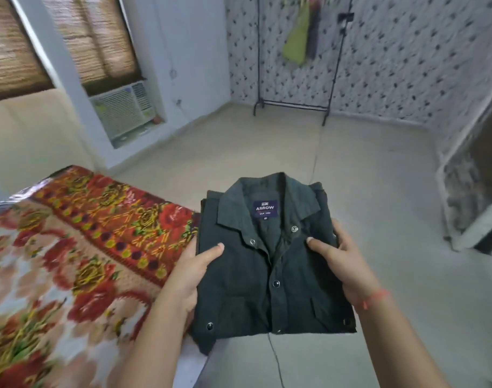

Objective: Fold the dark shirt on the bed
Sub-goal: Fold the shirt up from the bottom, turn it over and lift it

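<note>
The dark green shirt (270, 264) is folded into a neat rectangle, collar up, with a blue label showing inside the neck. It is in the air over the floor, just past the right edge of the bed (71, 247). My left hand (191, 273) grips its left side, thumb on top and fingers hidden underneath. My right hand (342, 261) grips its right side the same way. A red thread circles my right wrist.
The bed carries a red and cream floral blanket. A black clothes rack (295, 105) with hanging garments stands by the patterned far wall. A window air conditioner (127, 110) sits low on the left wall. A thin cable (275, 359) runs across the pale floor.
</note>
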